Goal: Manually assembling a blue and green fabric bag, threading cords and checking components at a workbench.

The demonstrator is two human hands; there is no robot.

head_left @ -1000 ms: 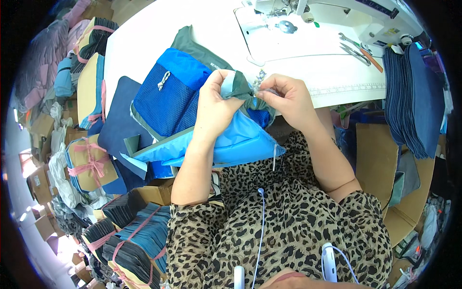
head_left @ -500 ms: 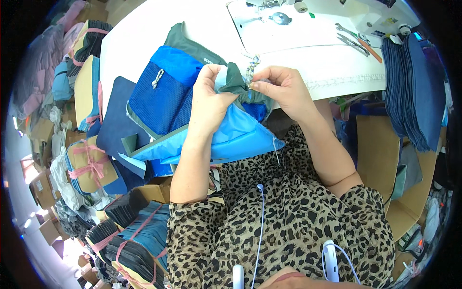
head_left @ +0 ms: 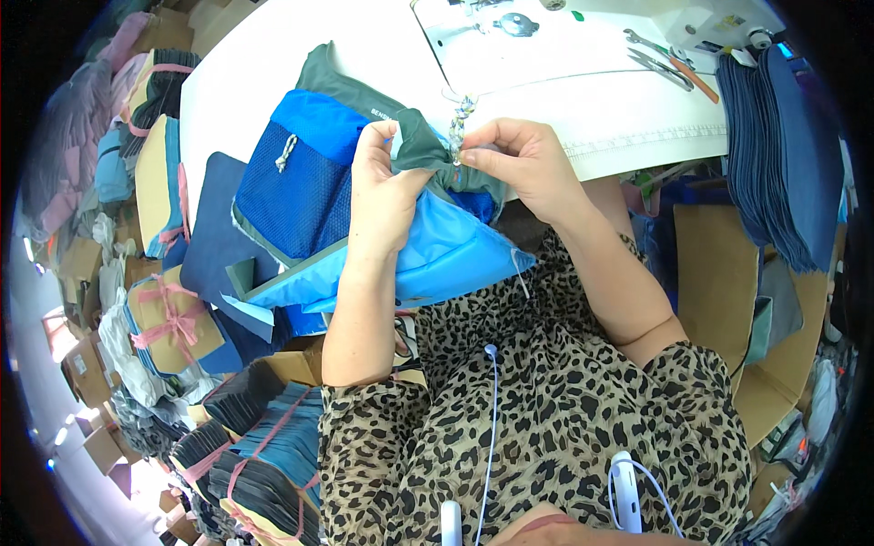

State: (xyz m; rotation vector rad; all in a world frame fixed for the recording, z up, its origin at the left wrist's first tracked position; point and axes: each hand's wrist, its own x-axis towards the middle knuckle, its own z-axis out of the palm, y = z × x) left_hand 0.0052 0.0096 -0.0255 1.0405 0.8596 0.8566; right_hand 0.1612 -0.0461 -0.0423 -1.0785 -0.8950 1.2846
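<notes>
A partly sewn bag (head_left: 296,205) with a blue mesh pocket, light blue fabric and grey-green parts lies over the table's near edge and my lap. My left hand (head_left: 384,196) is closed on its grey-green fabric (head_left: 421,146), thumb on top. Close beside it, my right hand (head_left: 528,168) pinches the lower end of a speckled, multicoloured cord (head_left: 461,118) between thumb and forefinger. The cord stands up from a gathered spot in the grey-green cloth. Another short light cord (head_left: 286,153) hangs on the mesh pocket.
On the white table (head_left: 583,118) are a sewing machine (head_left: 737,27) and snips with an orange handle (head_left: 669,68). Stacked navy pieces (head_left: 778,164) hang at the right edge, above a cardboard box (head_left: 715,282). Tied bundles of cut pieces (head_left: 177,318) crowd the left.
Both hands and the bag sit slightly further left in view, and the table has shifted a little too. The grips on the fabric and cord look the same.
</notes>
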